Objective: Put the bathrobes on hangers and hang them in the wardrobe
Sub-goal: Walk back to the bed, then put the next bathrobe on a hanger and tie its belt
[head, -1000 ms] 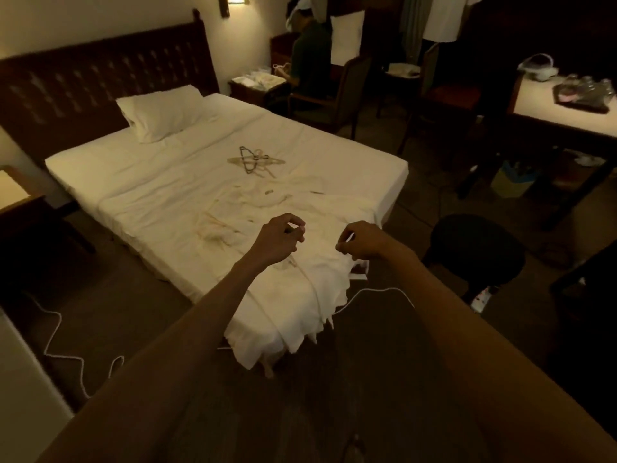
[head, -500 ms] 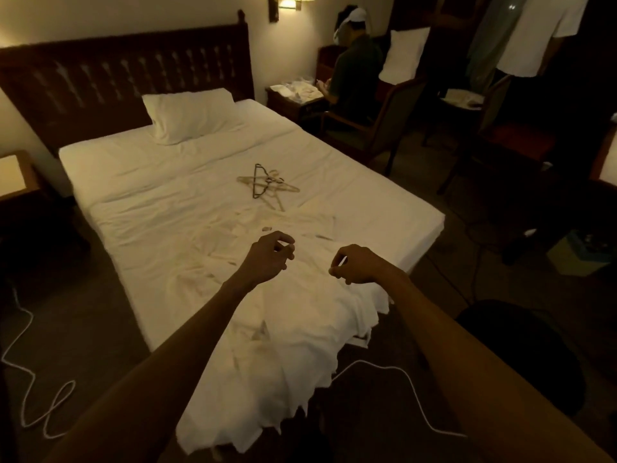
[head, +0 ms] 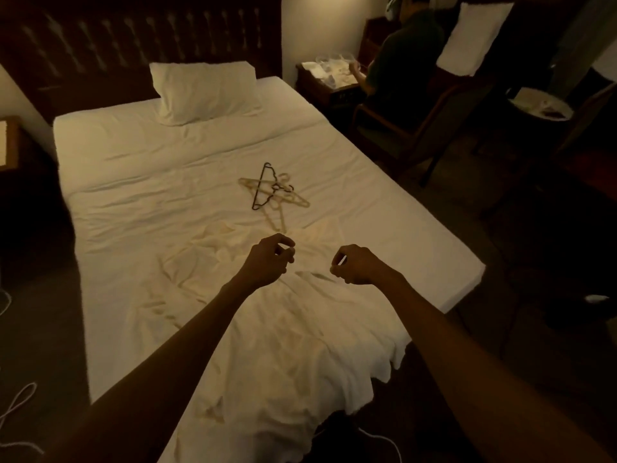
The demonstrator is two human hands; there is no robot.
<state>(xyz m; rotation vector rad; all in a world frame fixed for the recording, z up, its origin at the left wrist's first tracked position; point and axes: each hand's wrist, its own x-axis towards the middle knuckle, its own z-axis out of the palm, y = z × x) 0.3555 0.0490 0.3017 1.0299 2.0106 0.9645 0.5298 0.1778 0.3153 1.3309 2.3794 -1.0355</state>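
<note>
Two hands reach out over the foot of the bed, mid-frame. Both are above the robe, with contact not plain.

Left hand: fingers curled in toward the thumb. Cannot tell whether anything is pinched there.

Right hand: fingers curled, thumb and forefinger pinching a small pale sliver. Cannot tell what it is.

Robe: cream, rumpled, spread on the white sheet directly under both hands and forearms. It runs from just past the fingertips down to lower centre, where its edge hangs over the bed's near corner.

Hangers: small crossed pile, one dark wire hanger on top of several pale ones. They lie on the sheet above the hands in the frame, apart from both and close to the robe's top edge.

Pillow: upper centre, against the dark headboard.

Upper right: a person sits in a chair, back turned, at a nightstand carrying pale items too dim to make out.

Lower left: white cord looped on the floor.

Light is dim and amber.
</note>
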